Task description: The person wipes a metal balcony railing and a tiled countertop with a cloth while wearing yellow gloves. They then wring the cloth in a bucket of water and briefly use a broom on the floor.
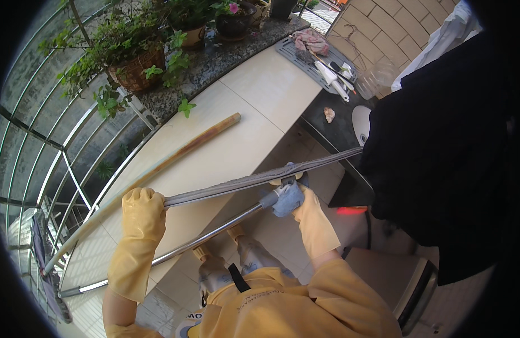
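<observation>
My left hand [142,211], in a yellow rubber glove, grips the near-left end of a long flat mop head [243,181] with a grey pad. The mop head runs up to the right, and its far end meets hanging dark cloth. My right hand [305,196], gloved the same way, holds a blue cloth [288,200] against the joint where the handle meets the mop head. From that joint the metal mop handle [213,233] slants down left, passing behind my left forearm. The right fingers are partly hidden by the mop head and cloth.
A wooden pole [192,145] lies across the tiled ledge [260,110], near another mop head [48,270] by the metal railing [65,148]. Potted plants [135,69] line the granite sill. Brushes [332,80] lie on a grey mat beside a dark sink counter. Black clothing [437,139] hangs at right.
</observation>
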`<act>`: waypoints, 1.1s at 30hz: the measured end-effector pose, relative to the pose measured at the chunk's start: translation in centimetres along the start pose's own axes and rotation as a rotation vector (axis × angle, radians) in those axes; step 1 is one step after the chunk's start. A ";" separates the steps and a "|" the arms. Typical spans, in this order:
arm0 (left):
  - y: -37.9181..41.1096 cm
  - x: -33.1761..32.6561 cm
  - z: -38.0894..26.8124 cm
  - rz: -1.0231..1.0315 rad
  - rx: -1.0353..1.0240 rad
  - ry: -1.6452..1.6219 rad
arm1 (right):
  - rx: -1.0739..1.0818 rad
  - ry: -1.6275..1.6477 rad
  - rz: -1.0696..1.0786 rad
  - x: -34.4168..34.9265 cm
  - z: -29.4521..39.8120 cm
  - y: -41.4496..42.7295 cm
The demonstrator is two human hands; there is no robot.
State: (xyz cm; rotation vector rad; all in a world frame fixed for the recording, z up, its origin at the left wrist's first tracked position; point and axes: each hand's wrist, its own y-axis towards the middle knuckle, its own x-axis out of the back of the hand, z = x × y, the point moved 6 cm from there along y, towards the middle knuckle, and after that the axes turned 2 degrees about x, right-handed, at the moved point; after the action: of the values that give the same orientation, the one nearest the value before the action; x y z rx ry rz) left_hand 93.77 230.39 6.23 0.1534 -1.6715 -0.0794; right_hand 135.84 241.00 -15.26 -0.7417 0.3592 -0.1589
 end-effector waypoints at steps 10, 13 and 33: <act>-2.9 -4.5 -0.1 -0.187 -0.026 0.000 | 0.005 0.112 -0.021 -3.8 5.4 4.8; -4.4 -6.2 -0.2 -0.152 -0.114 0.140 | -0.004 0.124 -0.010 -4.5 5.9 6.0; -8.0 -1.1 0.1 -0.015 0.194 -0.261 | 0.025 0.258 0.173 1.5 5.6 0.0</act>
State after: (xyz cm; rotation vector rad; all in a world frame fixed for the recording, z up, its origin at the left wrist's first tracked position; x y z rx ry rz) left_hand 94.21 222.66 4.00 0.3129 -1.9381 0.0542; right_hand 139.32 244.11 -11.86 -0.6627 0.6638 -0.0950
